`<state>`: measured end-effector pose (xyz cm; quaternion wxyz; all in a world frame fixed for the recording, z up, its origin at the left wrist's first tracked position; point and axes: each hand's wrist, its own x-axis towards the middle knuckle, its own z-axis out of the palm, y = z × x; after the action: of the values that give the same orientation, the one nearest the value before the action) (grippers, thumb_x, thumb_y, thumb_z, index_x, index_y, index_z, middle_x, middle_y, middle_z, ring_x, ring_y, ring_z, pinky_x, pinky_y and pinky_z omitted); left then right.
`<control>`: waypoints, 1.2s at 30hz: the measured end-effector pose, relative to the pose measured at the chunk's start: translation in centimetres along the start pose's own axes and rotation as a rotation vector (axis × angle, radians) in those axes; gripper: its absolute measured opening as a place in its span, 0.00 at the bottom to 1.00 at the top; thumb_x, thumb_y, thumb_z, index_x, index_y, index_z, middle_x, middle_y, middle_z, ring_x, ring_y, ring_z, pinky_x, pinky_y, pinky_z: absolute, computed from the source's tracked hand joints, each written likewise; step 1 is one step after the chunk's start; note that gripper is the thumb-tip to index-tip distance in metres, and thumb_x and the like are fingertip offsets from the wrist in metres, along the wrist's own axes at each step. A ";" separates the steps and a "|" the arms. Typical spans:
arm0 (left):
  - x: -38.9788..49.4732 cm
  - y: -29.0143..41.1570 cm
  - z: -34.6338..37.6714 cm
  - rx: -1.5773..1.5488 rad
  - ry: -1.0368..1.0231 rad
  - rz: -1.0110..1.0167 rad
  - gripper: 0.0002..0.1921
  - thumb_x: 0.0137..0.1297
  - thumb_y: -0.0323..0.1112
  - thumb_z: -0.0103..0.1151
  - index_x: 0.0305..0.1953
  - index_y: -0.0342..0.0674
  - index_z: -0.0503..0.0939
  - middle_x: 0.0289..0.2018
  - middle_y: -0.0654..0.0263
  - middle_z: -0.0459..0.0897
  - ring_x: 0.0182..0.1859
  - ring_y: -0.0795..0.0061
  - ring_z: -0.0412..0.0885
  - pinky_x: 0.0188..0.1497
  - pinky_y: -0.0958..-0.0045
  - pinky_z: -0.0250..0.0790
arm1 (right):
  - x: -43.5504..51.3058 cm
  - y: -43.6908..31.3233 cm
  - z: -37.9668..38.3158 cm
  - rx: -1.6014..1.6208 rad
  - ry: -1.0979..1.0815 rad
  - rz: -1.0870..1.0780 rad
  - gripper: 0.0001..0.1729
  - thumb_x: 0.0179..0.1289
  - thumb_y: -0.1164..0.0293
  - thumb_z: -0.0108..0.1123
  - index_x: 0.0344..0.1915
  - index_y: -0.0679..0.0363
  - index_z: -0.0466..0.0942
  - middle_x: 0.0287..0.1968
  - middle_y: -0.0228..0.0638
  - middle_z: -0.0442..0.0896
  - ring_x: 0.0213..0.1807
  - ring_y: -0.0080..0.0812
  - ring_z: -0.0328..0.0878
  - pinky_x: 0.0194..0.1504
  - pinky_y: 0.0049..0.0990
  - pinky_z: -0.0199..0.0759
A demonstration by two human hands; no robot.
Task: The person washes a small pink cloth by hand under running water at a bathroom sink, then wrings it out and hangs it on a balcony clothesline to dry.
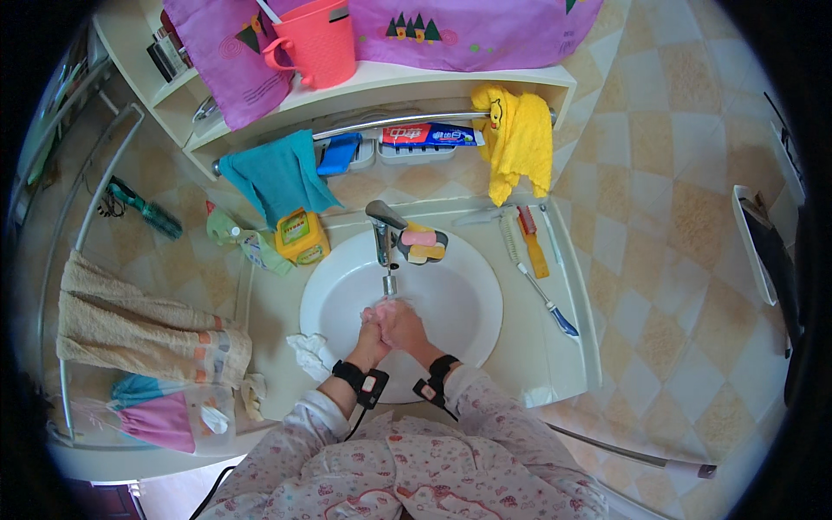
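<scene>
Both my hands are pressed together below the chrome faucet (pixel 382 237), over the white oval sink basin (pixel 465 305). My left hand (pixel 372 335) and my right hand (pixel 402 324) overlap, with fingers folded against each other under the spout's end. Whether anything lies between the palms is hidden. Each wrist bears a black strap with a small device. Behind the faucet, at its right, a dark soap dish holds a pink bar of soap (pixel 418 238) and yellowish pieces. A crumpled white cloth or tissue (pixel 311 355) lies at the basin's left edge.
A yellow bottle (pixel 302 235) stands left behind the basin. Brushes, among them a yellow-handled brush (pixel 533 244), lie on the right counter. Above hang a teal cloth (pixel 276 172) and a yellow towel (pixel 520 143); a red cup (pixel 318 45) is on the shelf. A beige towel (pixel 143 322) hangs left.
</scene>
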<state>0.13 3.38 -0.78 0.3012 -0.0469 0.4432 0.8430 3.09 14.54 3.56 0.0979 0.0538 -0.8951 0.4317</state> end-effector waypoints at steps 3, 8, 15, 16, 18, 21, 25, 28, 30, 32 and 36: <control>0.5 0.1 2.0 -0.158 0.203 -0.112 0.18 0.66 0.43 0.46 0.54 0.44 0.67 0.50 0.66 0.73 0.54 0.65 0.70 0.58 0.58 0.62 | 0.6 0.5 0.1 0.222 0.199 0.564 0.14 0.60 0.64 0.45 0.40 0.61 0.68 0.39 0.48 0.74 0.40 0.53 0.73 0.50 0.38 0.65; 0.4 2.4 1.8 -0.323 0.087 -0.223 0.14 0.67 0.41 0.45 0.50 0.44 0.69 0.49 0.66 0.74 0.53 0.66 0.71 0.55 0.60 0.64 | 1.0 2.8 1.8 0.194 0.125 0.281 0.21 0.59 0.63 0.53 0.49 0.62 0.64 0.44 0.48 0.75 0.46 0.47 0.74 0.47 0.37 0.68; 0.5 1.5 -0.5 -0.464 0.093 -0.085 0.13 0.65 0.39 0.50 0.49 0.45 0.69 0.49 0.67 0.74 0.53 0.65 0.71 0.56 0.59 0.63 | 0.4 2.7 0.7 1.059 -0.134 0.526 0.26 0.55 0.66 0.59 0.52 0.61 0.62 0.50 0.44 0.73 0.53 0.42 0.71 0.53 0.34 0.65; 0.8 1.1 -0.9 -0.466 -0.012 -0.043 0.13 0.65 0.39 0.50 0.49 0.45 0.70 0.49 0.67 0.74 0.52 0.66 0.71 0.56 0.59 0.63 | 0.0 1.8 0.7 0.742 -0.013 0.312 0.24 0.55 0.66 0.58 0.50 0.61 0.64 0.48 0.44 0.74 0.51 0.40 0.72 0.52 0.34 0.66; 1.4 0.6 -1.4 -0.382 0.122 -0.095 0.13 0.65 0.37 0.50 0.50 0.47 0.69 0.47 0.68 0.75 0.51 0.68 0.72 0.55 0.61 0.64 | -0.6 0.0 0.8 0.100 0.212 -0.117 0.19 0.55 0.66 0.57 0.46 0.60 0.68 0.45 0.44 0.76 0.47 0.38 0.74 0.49 0.33 0.67; 1.9 -0.2 -1.3 -0.470 0.055 -0.199 0.12 0.65 0.37 0.49 0.49 0.49 0.70 0.45 0.69 0.77 0.48 0.70 0.73 0.53 0.65 0.65 | -0.5 -1.0 -0.1 0.156 0.001 0.028 0.18 0.55 0.64 0.56 0.45 0.60 0.70 0.43 0.42 0.77 0.46 0.41 0.74 0.50 0.35 0.66; 1.9 -1.2 -0.8 -0.457 0.154 -0.236 0.12 0.68 0.42 0.42 0.43 0.44 0.72 0.41 0.66 0.78 0.44 0.69 0.74 0.52 0.65 0.65 | 0.9 0.2 -1.0 0.108 -0.195 0.320 0.25 0.55 0.60 0.56 0.49 0.62 0.66 0.49 0.52 0.70 0.47 0.50 0.71 0.42 0.39 0.70; 2.4 -1.1 -0.9 -0.376 0.058 -0.153 0.18 0.71 0.43 0.35 0.51 0.39 0.69 0.47 0.61 0.76 0.52 0.65 0.72 0.58 0.61 0.61 | 1.7 1.1 0.5 -0.012 -0.130 0.163 0.23 0.54 0.61 0.58 0.46 0.64 0.66 0.43 0.49 0.72 0.44 0.44 0.73 0.41 0.35 0.70; 2.5 -0.4 -1.3 -0.373 -0.030 -0.181 0.18 0.71 0.44 0.35 0.52 0.40 0.69 0.48 0.61 0.76 0.53 0.66 0.72 0.57 0.62 0.62 | 1.8 1.9 1.7 0.452 0.022 0.472 0.26 0.53 0.65 0.61 0.48 0.65 0.64 0.33 0.44 0.76 0.45 0.37 0.73 0.42 0.31 0.70; 2.2 0.7 -1.5 -0.340 0.067 -0.230 0.15 0.70 0.44 0.38 0.49 0.44 0.70 0.48 0.63 0.76 0.50 0.69 0.73 0.53 0.64 0.65 | 1.7 3.3 2.1 0.684 0.146 0.601 0.22 0.55 0.69 0.56 0.49 0.63 0.64 0.41 0.43 0.72 0.43 0.35 0.73 0.39 0.30 0.71; 0.0 3.2 -0.8 -0.380 0.174 -0.195 0.16 0.70 0.45 0.38 0.50 0.42 0.69 0.49 0.61 0.74 0.52 0.65 0.72 0.53 0.62 0.66 | 1.2 7.2 -0.1 1.360 -0.108 0.610 0.25 0.53 0.78 0.55 0.51 0.61 0.61 0.43 0.40 0.70 0.41 0.33 0.74 0.33 0.28 0.73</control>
<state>-1.80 1.46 1.02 0.3276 -0.2180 0.2943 0.8709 0.61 19.07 -1.61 -0.1253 -0.1269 -0.4092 0.8948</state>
